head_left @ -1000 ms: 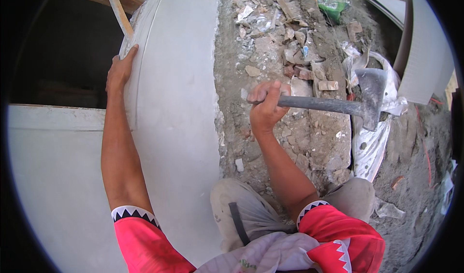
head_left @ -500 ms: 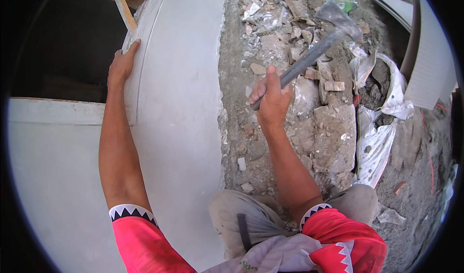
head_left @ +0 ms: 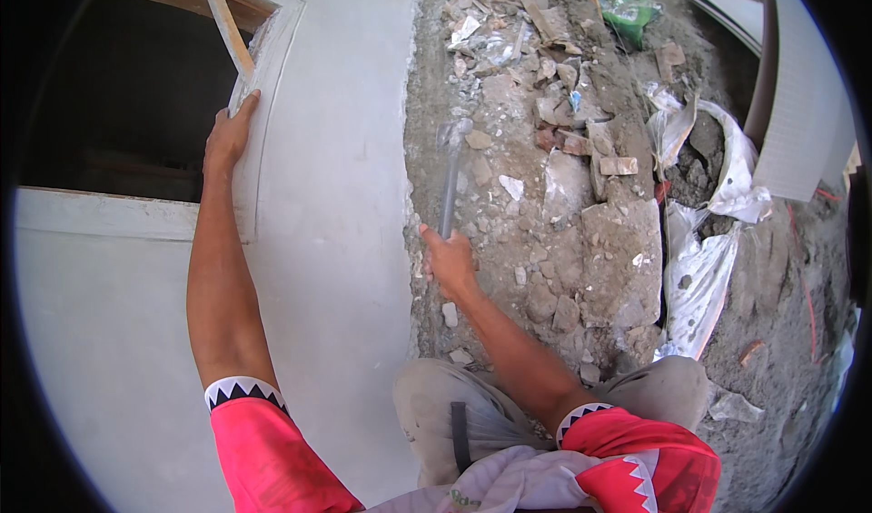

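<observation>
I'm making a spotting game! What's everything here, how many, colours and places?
tool: 1, grey, middle
wall: 1, whitish, left
window frame: 1, white, upper left
wood strip: 1, tan, at window frame
rubble: lots, grey and reddish, centre
bag: 1, green, upper right
torn sack: perhaps 1, white, right
panels: at least 2, pale, upper right
string: 1, red, far right
left hand: 1, bare, on window frame
right hand: 1, bare, around tool
sleeves: 2, red, bottom
legs: 2, grey-trousered, bottom

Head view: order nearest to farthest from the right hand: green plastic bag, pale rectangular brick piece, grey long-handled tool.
From the right hand:
1. Grey long-handled tool: held in it.
2. Pale rectangular brick piece: ahead and right, amid rubble.
3. Green plastic bag: farther ahead, right, near the top edge.
</observation>
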A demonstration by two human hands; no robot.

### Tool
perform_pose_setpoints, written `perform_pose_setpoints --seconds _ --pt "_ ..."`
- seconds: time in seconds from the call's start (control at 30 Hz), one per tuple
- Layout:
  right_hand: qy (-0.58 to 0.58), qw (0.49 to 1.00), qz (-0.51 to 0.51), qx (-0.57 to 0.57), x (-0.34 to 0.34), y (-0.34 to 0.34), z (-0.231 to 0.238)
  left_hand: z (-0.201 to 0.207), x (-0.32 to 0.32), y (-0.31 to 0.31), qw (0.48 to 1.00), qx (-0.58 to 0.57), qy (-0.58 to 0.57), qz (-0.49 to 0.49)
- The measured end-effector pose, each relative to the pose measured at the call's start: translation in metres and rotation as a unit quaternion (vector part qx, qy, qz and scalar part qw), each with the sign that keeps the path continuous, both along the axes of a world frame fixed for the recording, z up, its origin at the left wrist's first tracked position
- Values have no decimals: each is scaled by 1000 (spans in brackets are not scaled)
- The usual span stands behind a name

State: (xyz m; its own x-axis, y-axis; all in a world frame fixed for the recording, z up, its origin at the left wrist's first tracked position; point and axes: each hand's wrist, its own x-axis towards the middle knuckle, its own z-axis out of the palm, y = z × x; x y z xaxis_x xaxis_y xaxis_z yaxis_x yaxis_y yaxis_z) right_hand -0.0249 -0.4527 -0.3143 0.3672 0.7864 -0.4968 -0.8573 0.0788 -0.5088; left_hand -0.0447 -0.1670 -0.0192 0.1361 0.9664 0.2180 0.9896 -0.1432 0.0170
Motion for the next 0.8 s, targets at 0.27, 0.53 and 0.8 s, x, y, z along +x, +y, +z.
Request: perform_pose_setpoints --seconds 0.27,0.53,0.8 --pt "-94 897 -421 95 46 5 31 -1 -1 6 1000 2 11 5" --pt "44 982 162 -84 -87 -22 -49 1 -2 5 1000 -7 6 -4" --pt "-132 880 -426 164 110 -7 49 -3 -6 11 1000 -8 4 3"
